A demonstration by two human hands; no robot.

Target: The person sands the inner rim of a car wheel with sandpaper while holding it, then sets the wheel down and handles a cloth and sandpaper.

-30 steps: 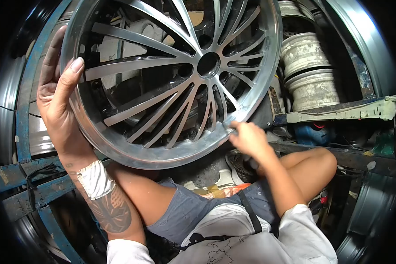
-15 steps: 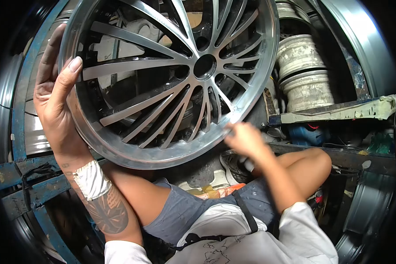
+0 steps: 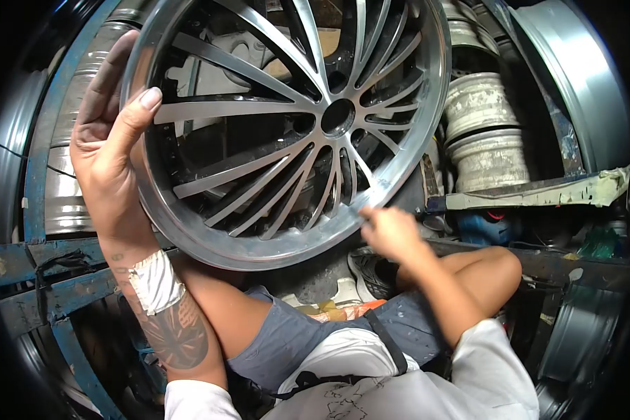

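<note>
A large alloy wheel point(image 3: 252, 253) with many silver spokes and dark gaps is tilted up in front of me, above my crossed legs. My left hand point(image 3: 112, 143) supports its left edge, thumb on the front lip and fingers stretched up along the outside. At the lower right of the wheel, my right hand point(image 3: 392, 231) is closed, its fingertips against the inner lip near a spoke end. A small bluish-grey piece seems pinched there, but blur hides what it is. Pale, dull smears mark the lip around that spot.
Worn, paint-flaked wheel barrels point(image 3: 486, 105) are stacked at the right. A blue metal frame point(image 3: 38, 168) runs along the left, with more rims behind it. A taped ledge point(image 3: 539, 199) and a large silver rim point(image 3: 574, 84) stand on the right. A shoe point(image 3: 372, 276) is below the wheel.
The wheel and my left hand appear shifted slightly right in view. My right hand has moved a little down along the lip, still closed.
</note>
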